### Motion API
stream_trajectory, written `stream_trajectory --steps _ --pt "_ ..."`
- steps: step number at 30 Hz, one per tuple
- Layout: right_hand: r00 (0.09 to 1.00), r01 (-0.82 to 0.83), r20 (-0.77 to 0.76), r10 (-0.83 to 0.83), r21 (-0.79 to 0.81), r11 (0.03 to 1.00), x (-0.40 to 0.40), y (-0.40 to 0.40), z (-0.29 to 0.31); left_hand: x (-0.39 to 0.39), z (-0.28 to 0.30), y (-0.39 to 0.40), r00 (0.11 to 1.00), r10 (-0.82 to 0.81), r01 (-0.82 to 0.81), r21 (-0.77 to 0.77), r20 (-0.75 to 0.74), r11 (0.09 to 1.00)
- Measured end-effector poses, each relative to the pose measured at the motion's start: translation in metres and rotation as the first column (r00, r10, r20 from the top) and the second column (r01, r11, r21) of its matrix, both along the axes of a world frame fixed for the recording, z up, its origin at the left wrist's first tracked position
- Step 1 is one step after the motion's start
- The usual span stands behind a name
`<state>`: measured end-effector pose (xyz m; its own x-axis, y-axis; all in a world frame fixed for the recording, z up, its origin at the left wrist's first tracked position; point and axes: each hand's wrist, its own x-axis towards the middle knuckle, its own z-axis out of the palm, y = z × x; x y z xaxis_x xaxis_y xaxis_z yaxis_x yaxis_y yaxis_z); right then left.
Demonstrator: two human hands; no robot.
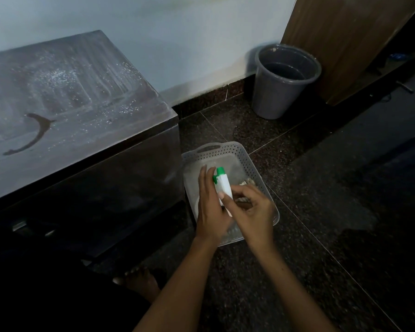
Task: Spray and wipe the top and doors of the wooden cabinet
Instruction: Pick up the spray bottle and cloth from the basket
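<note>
White and green plastic, the spray bottle is sitting between my two hands, above the basket on the floor. Its long axis is running from my palms up and away from me, with the green nozzle pointing toward the wall and a little to the left. My left hand is lying against its left side, fingers nearly straight and the thumb pressing on the white body. My right hand is curling round the lower part from the right, fingers bent; the light is dim, so I can't tell how firmly it is gripping.

I am crouching on dark speckled stone floor tiles, one bare foot showing below my forearms. The basket is pale, perforated plastic with a slot handle, and what may be a crumpled cloth is lying inside it. Just beside it on the left the wooden cabinet is standing, its dark flat top carrying whitish droplets, streaks and a dark curved mark. A round grey bucket is standing against the pale wall, next to a brown wood panel.
</note>
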<state>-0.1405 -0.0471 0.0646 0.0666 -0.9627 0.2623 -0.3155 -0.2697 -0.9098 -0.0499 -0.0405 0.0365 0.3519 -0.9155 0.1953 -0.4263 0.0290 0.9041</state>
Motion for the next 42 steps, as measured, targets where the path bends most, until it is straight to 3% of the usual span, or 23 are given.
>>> stream_trajectory --steps 2,4,5,7,9,11,13,19,25,29,31,33,36,39,42 --pt "0.999 0.031 0.041 -0.031 0.01 0.999 -0.012 -0.003 0.002 0.004 -0.001 -0.003 0.998 -0.031 0.032 0.02 -0.049 0.999" --pt "0.981 0.167 0.087 -0.174 0.079 0.983 -0.028 -0.014 -0.015 0.005 0.002 -0.005 0.999 -0.002 0.007 0.079 -0.053 0.997" --pt "0.971 0.232 0.04 -0.238 0.117 0.966 -0.037 -0.022 -0.029 0.005 0.003 -0.006 0.999 0.02 -0.017 0.102 -0.034 0.995" --pt "0.93 0.311 -0.262 -0.257 0.195 0.93 -0.05 -0.039 -0.071 0.004 0.001 -0.004 0.999 0.038 -0.039 0.117 0.007 0.992" --pt "0.841 0.274 -0.537 -0.071 0.308 0.911 -0.056 -0.053 -0.109 0.006 -0.003 -0.003 1.0 0.027 -0.029 0.107 0.013 0.994" --pt "0.715 0.163 -0.681 0.157 0.381 0.91 -0.055 -0.062 -0.137 0.008 -0.007 -0.002 1.0 0.025 -0.024 0.109 -0.009 0.994" --pt "0.577 0.106 -0.765 0.286 0.417 0.903 -0.049 -0.067 -0.151 0.012 -0.009 -0.001 0.999 0.035 -0.029 0.151 -0.036 0.988" --pt "0.29 0.131 -0.907 0.306 0.354 0.926 -0.026 -0.076 -0.157 0.016 -0.016 0.003 1.0 -0.024 0.025 0.153 -0.008 0.988" --pt "0.329 0.175 -0.913 0.243 0.311 0.934 -0.03 -0.1 -0.151 0.016 -0.014 0.008 0.999 -0.027 0.022 0.167 0.025 0.986" --pt "0.619 0.281 -0.778 0.106 0.345 0.896 -0.039 -0.104 -0.15 0.02 -0.013 0.01 0.999 0.005 -0.011 0.167 0.034 0.986" --pt "0.796 0.279 -0.606 -0.016 0.343 0.897 -0.042 -0.097 -0.147 0.02 -0.011 0.013 0.998 0.002 -0.012 0.149 0.068 0.989" --pt "0.913 0.325 -0.368 -0.178 0.388 0.862 -0.044 -0.084 -0.141 0.02 -0.008 0.013 0.996 0.001 -0.013 0.136 0.086 0.991" --pt "0.932 0.306 -0.01 -0.362 0.555 0.773 -0.042 -0.069 -0.129 0.021 -0.002 0.012 0.995 0.029 -0.041 0.126 0.099 0.991" --pt "0.854 0.048 0.323 -0.407 0.731 0.68 -0.038 -0.058 -0.103 0.023 0.008 0.015 0.989 0.05 -0.065 0.103 0.139 0.993" --pt "0.729 -0.196 0.54 -0.42 0.753 0.628 -0.035 -0.047 -0.064 0.028 0.028 0.021 0.989 0.083 -0.09 0.051 0.122 0.995"
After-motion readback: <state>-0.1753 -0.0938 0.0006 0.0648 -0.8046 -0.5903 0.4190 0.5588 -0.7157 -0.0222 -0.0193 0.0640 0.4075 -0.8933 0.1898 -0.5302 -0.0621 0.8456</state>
